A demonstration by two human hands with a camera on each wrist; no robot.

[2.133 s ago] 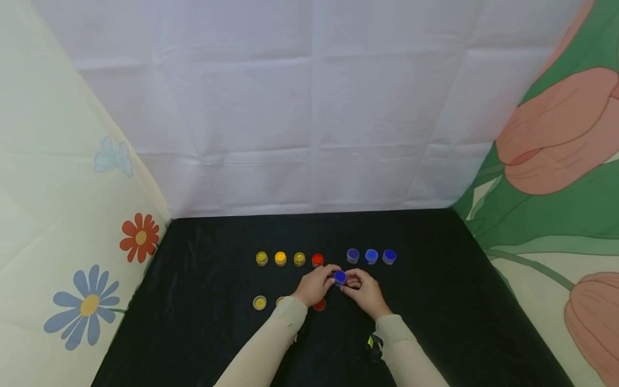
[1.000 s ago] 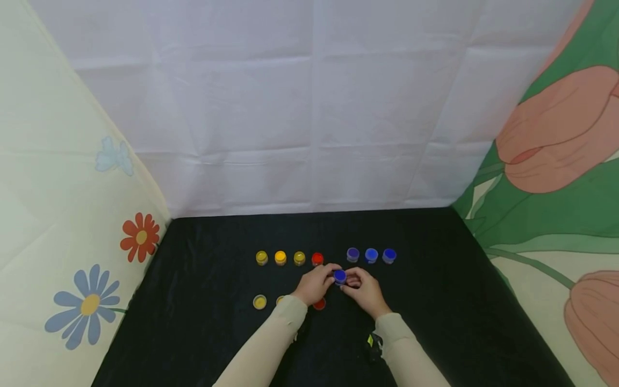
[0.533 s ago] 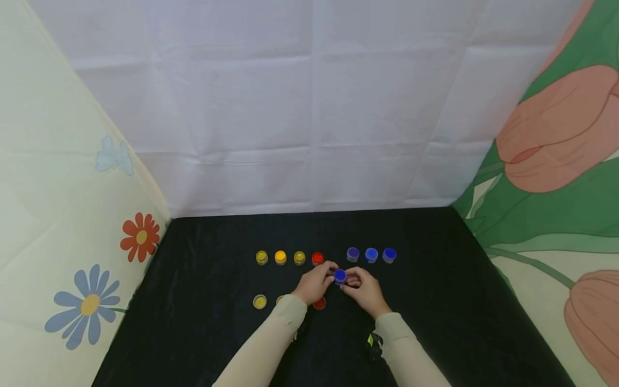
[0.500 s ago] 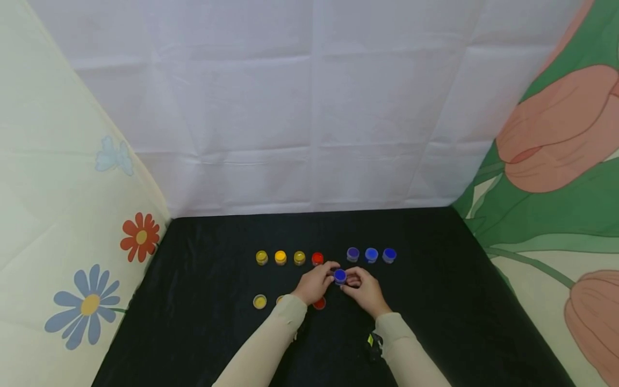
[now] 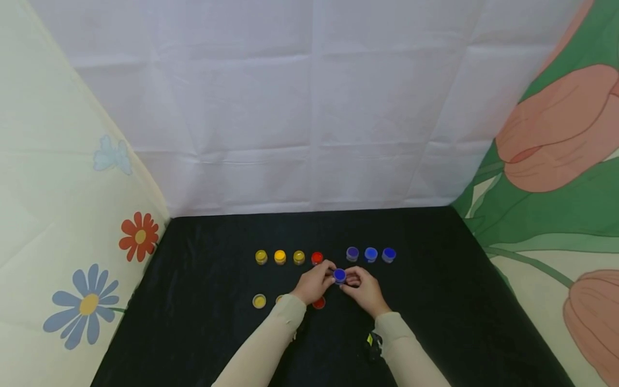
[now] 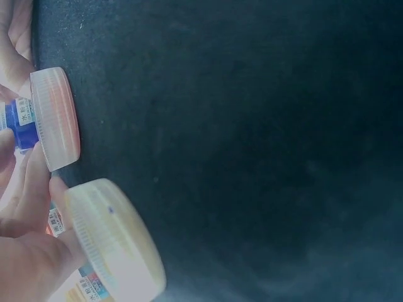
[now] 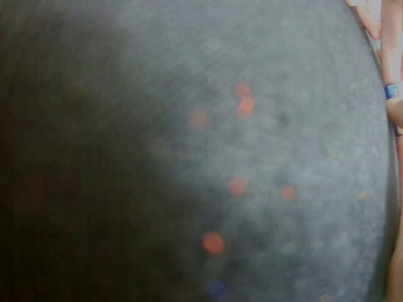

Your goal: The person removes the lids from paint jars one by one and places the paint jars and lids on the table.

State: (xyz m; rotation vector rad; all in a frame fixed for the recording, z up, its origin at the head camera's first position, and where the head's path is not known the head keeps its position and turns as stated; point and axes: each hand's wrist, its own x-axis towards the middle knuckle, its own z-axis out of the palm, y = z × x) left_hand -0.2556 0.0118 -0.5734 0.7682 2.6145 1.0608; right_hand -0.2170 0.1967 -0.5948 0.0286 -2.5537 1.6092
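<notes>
Between my two hands, in the head view, is a small blue paint jar with its blue top facing up. My left hand pinches it from the left, thumb and fingers bent at its side. From the right, the thumb and fingers of my right hand grip it too. The left wrist view shows the jar's printed label between fingers. Under the left forearm and wrist lie a red lid and a yellowish lid, partly hidden. The right wrist view catches only a sliver of hands and jar.
Behind the hands a row of jars stands on the black cloth: yellow and orange ones, a red jar, then purple and blue jars. A yellow lid lies front left. A white cloth hangs behind.
</notes>
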